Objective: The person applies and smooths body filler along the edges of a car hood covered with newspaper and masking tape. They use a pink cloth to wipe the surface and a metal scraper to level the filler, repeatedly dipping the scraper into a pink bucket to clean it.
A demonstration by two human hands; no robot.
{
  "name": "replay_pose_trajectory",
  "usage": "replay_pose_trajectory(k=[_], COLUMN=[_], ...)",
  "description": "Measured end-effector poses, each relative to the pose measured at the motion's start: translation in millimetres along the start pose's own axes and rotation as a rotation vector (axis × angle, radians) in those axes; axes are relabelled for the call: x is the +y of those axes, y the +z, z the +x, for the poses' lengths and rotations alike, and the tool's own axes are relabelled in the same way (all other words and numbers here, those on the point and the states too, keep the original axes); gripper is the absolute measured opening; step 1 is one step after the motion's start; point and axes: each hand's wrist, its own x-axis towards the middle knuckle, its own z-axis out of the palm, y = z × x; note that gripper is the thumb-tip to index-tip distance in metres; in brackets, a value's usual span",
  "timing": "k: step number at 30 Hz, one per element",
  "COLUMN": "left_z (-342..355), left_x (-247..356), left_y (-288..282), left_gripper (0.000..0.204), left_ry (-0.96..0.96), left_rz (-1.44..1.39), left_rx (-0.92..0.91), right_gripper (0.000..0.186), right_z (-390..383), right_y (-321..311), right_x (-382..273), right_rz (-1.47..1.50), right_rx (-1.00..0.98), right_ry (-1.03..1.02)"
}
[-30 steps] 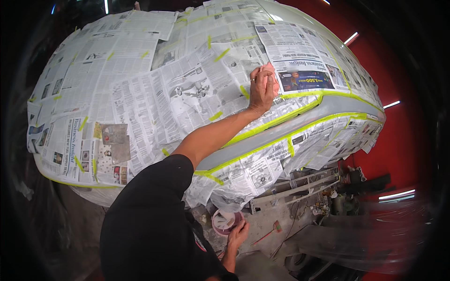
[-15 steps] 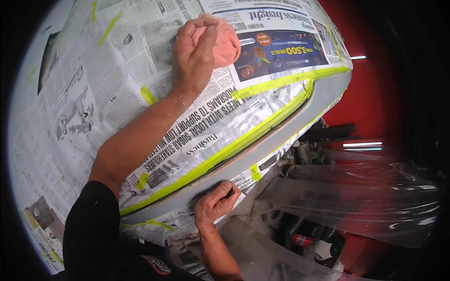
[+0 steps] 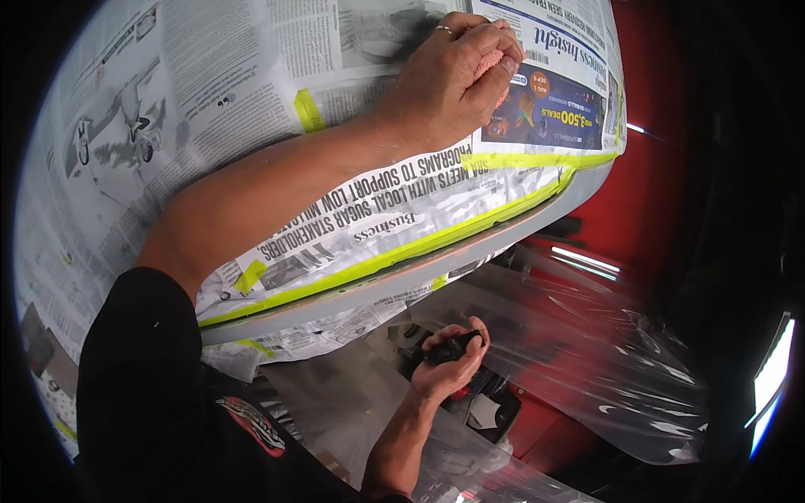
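My left hand (image 3: pixel 457 80) is closed around a bunched pink cloth (image 3: pixel 490 62), resting on newspaper masking near the top. The newspaper (image 3: pixel 226 75) covers a large curved body panel. Below my left arm, a long bare grey strip (image 3: pixel 470 251) curves between the masked areas, bordered by yellow-green masking tape (image 3: pixel 402 248). My right hand (image 3: pixel 440 377), palm up and below the strip, grips a small dark block-like object (image 3: pixel 451 347). It is apart from the strip, and my fingers partly hide the object.
Clear plastic sheeting (image 3: pixel 587 352) hangs or lies to the right, below the panel. Behind it is a red surface (image 3: pixel 662 218) with bright light streaks. A dark item with a whitish piece (image 3: pixel 485 412) shows through near my right wrist. More newspaper (image 3: pixel 310 331) hangs under the strip.
My left hand has moved right across the newspaper with the pink cloth. My right hand has left the grey strip, moved right and turned palm up, showing the dark object. The view has shifted.
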Motion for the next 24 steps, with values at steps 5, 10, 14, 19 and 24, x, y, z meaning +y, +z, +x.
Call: replay_pose_trajectory(k=[5,10,14,19,24], left_z=[-1,-2,-5,-4,-5], left_x=[-3,-11,6,9,9], left_y=[5,-1,-1,-6,-6], left_gripper=[0.017,0.018,0.018,0.018,0.019], left_ry=[-0.044,0.008,-0.027,0.001,-0.076], left_rz=[-0.085,0.005,-0.057,-0.012,-0.037], left_rx=[-0.041,-0.038,-0.029,-0.022,-0.085], right_gripper=[0.02,0.02,0.028,0.02,0.016], right_z=[35,44,72,102,119], right_y=[-37,22,47,77,93], right_x=[-40,-83,-90,-100,-101], right_rz=[-0.385,-0.76,-0.876,-0.921,-0.771], right_rx=[-0.169,-0.21,-0.183,-0.286,-0.278], right_ry=[-0.091,-0.223,-0.235,-0.179,-0.062])
